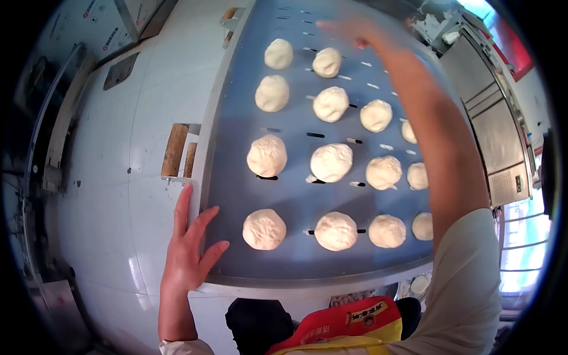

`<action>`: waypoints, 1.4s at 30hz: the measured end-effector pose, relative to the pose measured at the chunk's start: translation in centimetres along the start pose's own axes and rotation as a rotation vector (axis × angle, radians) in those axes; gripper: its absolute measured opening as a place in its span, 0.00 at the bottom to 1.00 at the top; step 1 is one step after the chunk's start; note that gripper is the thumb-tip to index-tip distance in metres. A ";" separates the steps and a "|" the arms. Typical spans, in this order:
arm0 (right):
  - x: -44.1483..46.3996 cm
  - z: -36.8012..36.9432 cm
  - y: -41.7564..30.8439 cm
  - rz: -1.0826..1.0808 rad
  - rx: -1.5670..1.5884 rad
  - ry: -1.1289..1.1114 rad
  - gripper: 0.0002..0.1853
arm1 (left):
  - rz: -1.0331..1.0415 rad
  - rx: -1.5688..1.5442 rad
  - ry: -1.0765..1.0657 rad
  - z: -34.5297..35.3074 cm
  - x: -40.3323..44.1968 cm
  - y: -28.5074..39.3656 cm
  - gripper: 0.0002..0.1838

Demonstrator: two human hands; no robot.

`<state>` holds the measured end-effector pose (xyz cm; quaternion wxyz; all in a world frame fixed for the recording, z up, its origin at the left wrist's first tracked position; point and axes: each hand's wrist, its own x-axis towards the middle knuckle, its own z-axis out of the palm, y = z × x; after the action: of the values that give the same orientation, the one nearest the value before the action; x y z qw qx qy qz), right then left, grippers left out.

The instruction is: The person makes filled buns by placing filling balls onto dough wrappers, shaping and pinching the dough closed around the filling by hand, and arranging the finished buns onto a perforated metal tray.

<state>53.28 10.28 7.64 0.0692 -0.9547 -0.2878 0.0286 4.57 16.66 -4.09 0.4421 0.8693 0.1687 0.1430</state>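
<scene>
Here we are in the head view, and dough fills the middle of it: round, off-white dough balls (331, 163), soft and slightly wrinkled, sitting on a broad blue flat tray (293, 260) dotted with short black and white slots. Fourteen of them show, well spaced: four in the near row, four in the next, four beyond that, then a pair toward the far end. None of them touch each other, and the right-most ones are partly tucked behind the forearm.

Now the left hand (188, 254), down at the near left corner! Its fingers are spread wide, nothing held between them. The thumb and one finger reach across the pale metal rim (208, 171) to the blue surface, while another finger points up just beside a brown wooden cylindrical handle (175, 151) in a metal bracket. Whether the hand presses on the tray, I cannot tell.

Over to the right hand (355, 32), stretched out over the far end of the tray, past the last pair of dough balls. It's badly blurred; one finger points left, but I cannot tell how wide the others stand or whether they hold anything. A pale grey sleeve (467, 266) covers the upper arm, and at the bottom there's a red apron with yellow edging (346, 322).
</scene>
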 end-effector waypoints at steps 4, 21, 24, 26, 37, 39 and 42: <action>-7.1 -8.0 5.0 -0.244 -0.113 0.351 0.49 | -0.008 0.095 0.001 0.2 -0.2 0.4 0.26; -82.0 4.0 43.1 0.972 0.820 0.192 0.25 | 0.559 -0.483 -0.166 16.1 -10.8 20.8 0.17; -90.0 11.8 47.8 1.198 0.958 0.202 0.24 | 0.289 -0.550 -0.700 27.6 -15.5 24.5 0.15; -93.1 17.6 50.3 1.315 1.054 0.271 0.23 | 0.135 -0.482 -0.919 34.8 -18.1 24.2 0.15; -81.9 44.9 66.4 1.424 0.965 0.273 0.28 | -0.311 -0.131 -1.227 53.6 -23.1 12.5 0.15; -80.0 48.3 67.7 1.465 0.745 0.208 0.31 | -0.396 -0.127 -1.208 54.7 -22.9 11.9 0.15; -75.3 46.3 66.7 1.682 0.574 0.166 0.36 | -0.352 -0.095 -1.176 56.2 -22.2 11.5 0.15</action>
<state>22.62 -81.05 -46.97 0.2821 -0.7949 0.5323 0.0719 8.85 -39.50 -28.83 0.5164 0.7410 0.0307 -0.4281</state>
